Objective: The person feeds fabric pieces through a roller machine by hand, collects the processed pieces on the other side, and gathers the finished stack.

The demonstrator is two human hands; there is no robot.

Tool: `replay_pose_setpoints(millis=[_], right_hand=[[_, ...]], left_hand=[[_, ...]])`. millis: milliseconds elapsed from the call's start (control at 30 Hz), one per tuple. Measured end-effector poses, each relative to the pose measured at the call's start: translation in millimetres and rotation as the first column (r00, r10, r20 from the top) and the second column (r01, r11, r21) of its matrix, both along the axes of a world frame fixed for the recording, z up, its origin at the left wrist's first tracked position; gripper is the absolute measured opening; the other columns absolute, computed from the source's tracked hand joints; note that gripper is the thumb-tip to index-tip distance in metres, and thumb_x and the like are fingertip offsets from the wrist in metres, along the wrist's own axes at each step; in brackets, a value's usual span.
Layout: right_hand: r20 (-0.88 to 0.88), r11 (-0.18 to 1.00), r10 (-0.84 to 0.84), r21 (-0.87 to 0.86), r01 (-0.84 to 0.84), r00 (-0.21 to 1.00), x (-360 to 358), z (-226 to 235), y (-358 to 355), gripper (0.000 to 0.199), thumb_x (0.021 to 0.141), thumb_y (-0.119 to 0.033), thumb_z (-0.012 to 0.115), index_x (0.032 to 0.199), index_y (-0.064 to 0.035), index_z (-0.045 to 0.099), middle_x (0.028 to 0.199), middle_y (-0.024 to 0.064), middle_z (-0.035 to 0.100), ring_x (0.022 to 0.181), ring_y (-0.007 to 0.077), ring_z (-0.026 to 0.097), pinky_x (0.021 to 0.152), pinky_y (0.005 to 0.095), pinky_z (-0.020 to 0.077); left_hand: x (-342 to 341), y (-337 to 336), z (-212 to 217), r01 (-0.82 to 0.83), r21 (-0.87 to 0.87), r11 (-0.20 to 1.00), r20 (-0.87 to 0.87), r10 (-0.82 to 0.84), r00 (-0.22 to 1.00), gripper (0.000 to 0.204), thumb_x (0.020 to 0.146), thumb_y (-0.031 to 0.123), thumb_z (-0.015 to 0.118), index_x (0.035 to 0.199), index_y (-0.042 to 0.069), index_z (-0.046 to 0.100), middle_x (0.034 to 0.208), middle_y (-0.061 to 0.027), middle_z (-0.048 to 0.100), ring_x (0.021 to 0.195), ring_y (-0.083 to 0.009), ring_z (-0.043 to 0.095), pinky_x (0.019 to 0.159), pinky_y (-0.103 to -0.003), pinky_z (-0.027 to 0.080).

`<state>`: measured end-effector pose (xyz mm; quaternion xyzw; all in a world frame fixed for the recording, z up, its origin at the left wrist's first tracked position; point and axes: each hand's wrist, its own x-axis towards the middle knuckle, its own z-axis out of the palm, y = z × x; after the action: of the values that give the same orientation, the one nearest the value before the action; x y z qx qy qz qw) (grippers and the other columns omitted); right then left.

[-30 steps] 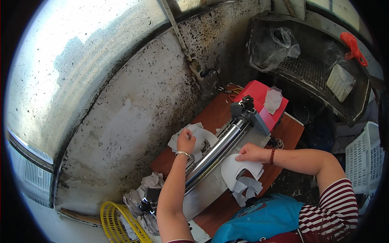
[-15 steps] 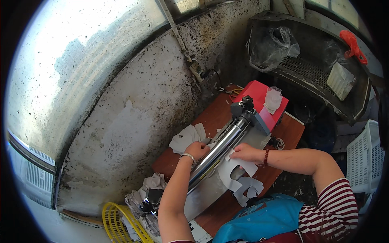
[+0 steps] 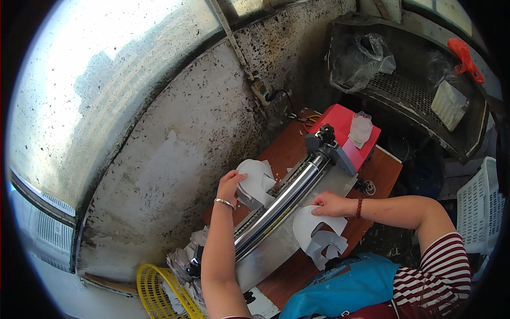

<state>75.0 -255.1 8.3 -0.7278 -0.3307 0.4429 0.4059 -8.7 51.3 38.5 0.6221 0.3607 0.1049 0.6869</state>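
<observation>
A roller machine with a long shiny metal roller [image 3: 289, 198] stands between my two hands. On its far left side, my left hand [image 3: 229, 190] pinches the edge of a curved white sheet piece [image 3: 256, 177], thumb on top. Part of that piece lies close against the machine's back edge. On the near side, over the machine's metal plate [image 3: 273, 250], my right hand [image 3: 330, 204] grips the upper edge of another curved white piece [image 3: 304, 223]. Below it, more cut-out pieces [image 3: 330, 245] overlap near the blue apron. Whether they are paper or thin leather, I cannot tell.
The machine's red housing [image 3: 334, 119] carries a clear plastic cup-like item [image 3: 361, 130]. A yellow basket [image 3: 154, 292] with white scraps sits at lower left. A white crate [image 3: 481, 204] stands at right, below a dark metal rack [image 3: 398, 93]. A stained wall [image 3: 175, 170] borders the table.
My left hand has moved back from the roller, now holding a curved white piece. My right hand has shifted slightly right, its piece turned and drawn off the roller's edge.
</observation>
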Motion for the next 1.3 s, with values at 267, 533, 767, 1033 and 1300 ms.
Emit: replay_pose_setpoints(millis=[267, 533, 767, 1033, 1300], right_hand=[[-0.004, 0.999, 0.054, 0.002, -0.054, 0.999, -1.1, 0.6, 1.5, 0.026, 0.075, -0.015, 0.061, 0.094, 0.0019, 0.062, 0.085, 0.0121, 0.063, 0.078, 0.0171, 0.06, 0.07, 0.0293, 0.0474], [-0.011, 0.999, 0.036, 0.02, -0.036, 0.999, -2.6, -1.0, 0.0, 0.026, 0.075, -0.016, 0.061, 0.094, 0.0017, 0.061, 0.084, 0.0116, 0.063, 0.077, 0.0166, 0.06, 0.07, 0.0291, 0.0471], [0.071, 0.993, 0.068, 0.089, -0.075, 0.995, -0.6, -11.7, -0.7, 0.026, 0.076, -0.018, 0.061, 0.093, 0.001, 0.062, 0.084, 0.0134, 0.063, 0.078, 0.0195, 0.06, 0.071, 0.0307, 0.0471], [0.126, 0.988, 0.123, 0.08, -0.133, 0.984, -3.2, -5.0, 1.3, 0.025, 0.076, -0.018, 0.059, 0.093, 0.0006, 0.062, 0.084, 0.0141, 0.063, 0.078, 0.0217, 0.061, 0.071, 0.0317, 0.0468], [0.135, 0.988, 0.126, 0.077, -0.137, 0.983, -2.0, -2.4, -0.1, 0.026, 0.077, -0.019, 0.059, 0.094, 0.0003, 0.062, 0.085, 0.0137, 0.063, 0.079, 0.0208, 0.061, 0.072, 0.0312, 0.0466]], left_hand=[[-2.3, 12.6, -2.2, 0.001, 0.488, 0.873, 0.005, -0.004, 1.0, 0.009, 0.067, 0.004, 0.065, 0.064, 0.005, 0.057, 0.058, 0.0046, 0.052, 0.054, -0.0042, 0.045, 0.05, -0.021, 0.035], [-3.3, 10.4, 6.3, 0.042, 0.489, 0.871, 0.005, -0.052, 0.999, 0.007, 0.069, 0.005, 0.064, 0.069, 0.006, 0.056, 0.064, 0.0036, 0.053, 0.056, -0.006, 0.046, 0.051, -0.022, 0.037], [-4.0, 0.7, 18.3, 0.013, 0.232, 0.973, 0.068, -0.03, 0.997, 0.008, 0.071, 0.004, 0.064, 0.069, 0.008, 0.057, 0.065, 0.0038, 0.055, 0.06, -0.0065, 0.049, 0.059, -0.021, 0.039], [-14.4, 24.9, 18.0, -0.126, 0.269, 0.955, 0.075, 0.109, 0.991, 0.008, 0.069, 0.001, 0.063, 0.066, 0.005, 0.056, 0.063, 0.0018, 0.055, 0.056, -0.0081, 0.05, 0.055, -0.022, 0.04], [-26.9, 21.9, 16.0, -0.006, 0.473, 0.881, -0.007, 0.01, 1.0, 0.008, 0.07, 0.005, 0.065, 0.073, 0.008, 0.058, 0.068, 0.0037, 0.056, 0.059, -0.0056, 0.05, 0.054, -0.02, 0.039]])
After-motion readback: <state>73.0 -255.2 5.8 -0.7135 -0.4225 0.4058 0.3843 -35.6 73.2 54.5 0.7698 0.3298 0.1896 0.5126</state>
